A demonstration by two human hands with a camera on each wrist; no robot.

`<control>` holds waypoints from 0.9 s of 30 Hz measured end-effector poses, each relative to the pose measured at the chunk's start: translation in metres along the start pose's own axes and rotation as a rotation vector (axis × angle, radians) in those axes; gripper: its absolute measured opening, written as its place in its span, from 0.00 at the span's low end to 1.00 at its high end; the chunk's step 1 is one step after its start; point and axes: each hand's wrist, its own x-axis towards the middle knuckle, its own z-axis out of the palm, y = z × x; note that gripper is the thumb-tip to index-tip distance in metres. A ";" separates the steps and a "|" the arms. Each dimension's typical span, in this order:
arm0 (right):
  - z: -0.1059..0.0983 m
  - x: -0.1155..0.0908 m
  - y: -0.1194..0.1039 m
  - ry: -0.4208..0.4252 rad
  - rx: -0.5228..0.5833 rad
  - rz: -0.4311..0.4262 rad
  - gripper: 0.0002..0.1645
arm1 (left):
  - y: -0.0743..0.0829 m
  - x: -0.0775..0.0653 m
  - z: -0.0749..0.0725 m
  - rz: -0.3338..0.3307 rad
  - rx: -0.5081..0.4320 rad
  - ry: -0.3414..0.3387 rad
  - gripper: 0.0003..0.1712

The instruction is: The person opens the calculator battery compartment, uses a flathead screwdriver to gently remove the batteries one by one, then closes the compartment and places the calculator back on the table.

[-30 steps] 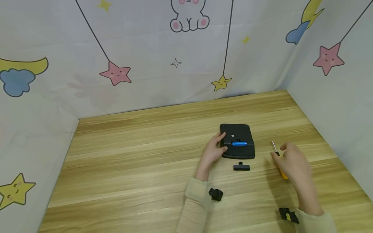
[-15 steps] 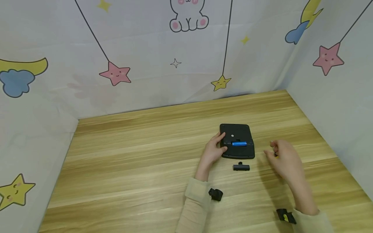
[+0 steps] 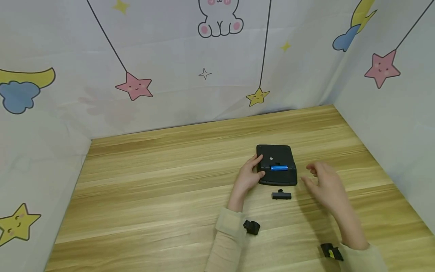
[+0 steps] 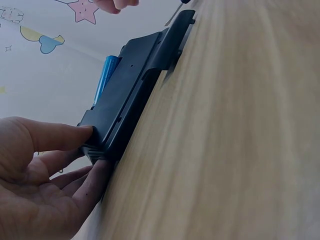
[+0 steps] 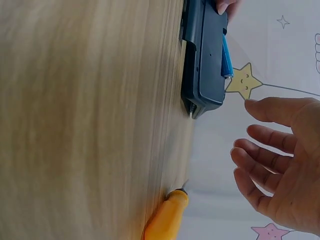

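Note:
A black calculator [image 3: 276,175] lies back side up on the table, with a blue battery [image 3: 279,168] in its uncovered compartment. My left hand [image 3: 249,175] grips its left edge; in the left wrist view the thumb is on the back and the fingers are along the side. My right hand [image 3: 326,185] hovers just right of the calculator, holding nothing, its fingers loosely bent and apart. The small black battery cover [image 3: 281,195] rests on the wood in front of the calculator. In the right wrist view a screwdriver [image 5: 167,220] with an orange handle lies below that hand; the head view hides it.
The wooden table [image 3: 153,196] meets a white printed cloth [image 3: 176,94] at the back and on both sides. A black wrist camera [image 3: 252,227] sits at the left cuff, another black camera [image 3: 331,252] at the right one.
My right hand has moved left from above the screwdriver toward the calculator, and the screwdriver has become hidden behind it. The left hand, calculator and battery cover have stayed put.

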 end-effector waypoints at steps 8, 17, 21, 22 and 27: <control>0.010 0.005 -0.002 -0.017 -0.005 -0.118 0.22 | -0.001 0.000 -0.001 0.008 0.007 0.001 0.34; 0.016 0.009 -0.006 -0.058 -0.011 -0.151 0.22 | -0.001 0.001 -0.001 0.006 0.022 0.001 0.34; 0.017 0.011 -0.008 -0.079 -0.013 -0.151 0.22 | -0.001 0.001 -0.001 0.005 0.026 0.000 0.34; 0.017 0.011 -0.008 -0.082 -0.013 -0.150 0.22 | -0.001 0.001 -0.001 0.005 0.027 0.001 0.34; 0.018 0.014 -0.011 -0.072 -0.007 -0.171 0.22 | -0.001 0.001 -0.001 0.006 0.027 0.003 0.34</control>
